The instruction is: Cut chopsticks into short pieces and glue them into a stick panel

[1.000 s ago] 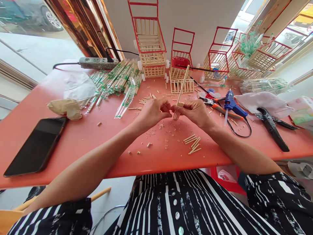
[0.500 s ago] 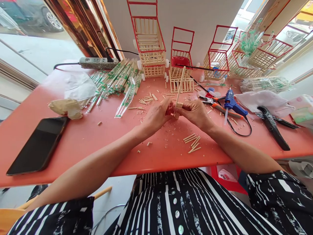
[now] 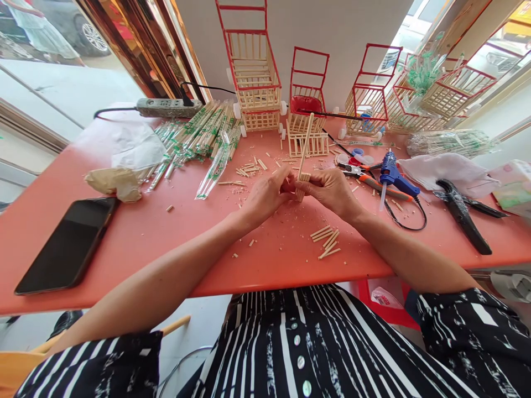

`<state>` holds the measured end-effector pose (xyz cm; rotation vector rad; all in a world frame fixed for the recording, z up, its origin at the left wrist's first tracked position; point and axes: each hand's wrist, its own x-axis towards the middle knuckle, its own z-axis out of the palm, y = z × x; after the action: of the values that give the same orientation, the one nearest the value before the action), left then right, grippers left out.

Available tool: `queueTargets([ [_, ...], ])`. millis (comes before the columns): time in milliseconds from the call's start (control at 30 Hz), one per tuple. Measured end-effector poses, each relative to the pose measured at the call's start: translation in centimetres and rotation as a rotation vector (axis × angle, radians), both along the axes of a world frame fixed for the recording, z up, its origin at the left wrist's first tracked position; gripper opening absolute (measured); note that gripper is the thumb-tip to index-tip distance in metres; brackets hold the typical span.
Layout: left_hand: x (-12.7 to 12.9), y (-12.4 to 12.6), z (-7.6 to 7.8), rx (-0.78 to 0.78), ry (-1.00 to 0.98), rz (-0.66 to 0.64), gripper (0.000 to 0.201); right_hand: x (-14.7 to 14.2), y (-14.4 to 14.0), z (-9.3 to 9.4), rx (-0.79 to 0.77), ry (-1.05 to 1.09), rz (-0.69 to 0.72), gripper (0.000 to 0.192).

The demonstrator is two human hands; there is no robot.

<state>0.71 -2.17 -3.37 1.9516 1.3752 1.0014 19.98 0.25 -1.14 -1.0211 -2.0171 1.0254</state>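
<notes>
Two sides meet at one bundle of short sticks [image 3: 304,188]

Right hand [image 3: 334,192]: thumb and fingers clamped on the bundle, which sits at mid-front over the coral surface [image 3: 136,240]. Can't tell if its lower end touches down. Grip is from the right only, probably to leave the other side accessible.

Left hand [image 3: 269,192]: fingertips drawn in at the bundle's left edge, by the foot of the long stick [image 3: 306,146]. Fingers hide the contact; can't tell if it's gripping or just steadying. Long stick stands near-upright, top leaning slightly right, clear of the fingers. Forearms angle in from both sides, likely for stability.

Just below the right hand: loose cut sticks [image 3: 327,241], presumably parked there for short reach. Beyond the left hand: more cut pieces [image 3: 251,168], scattered among crumbs.

Right side: blue glue gun [image 3: 390,170] lying over orange-handled pliers [image 3: 367,178]. Looks like tools are kept on the right hand's side.

Further left: wrapped chopsticks [image 3: 203,132] in a heap, phone [image 3: 68,243] near the left edge. Back: red-trimmed stick carts [image 3: 258,87] by the wall, probably there to keep the front free for handling.
</notes>
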Motion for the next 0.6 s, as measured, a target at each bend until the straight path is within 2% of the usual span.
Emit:
queueTargets([
  [300,-0.1,0.0,0.0,0.010,-0.001,-0.041,0.021,0.1,0.1,-0.4,0.072,-0.049,0.002,0.051],
  [600,0.0,-0.1,0.1,0.037,0.061,-0.023,0.017,-0.2,-0.5,0.8,0.160,-0.045,0.005,0.056],
])
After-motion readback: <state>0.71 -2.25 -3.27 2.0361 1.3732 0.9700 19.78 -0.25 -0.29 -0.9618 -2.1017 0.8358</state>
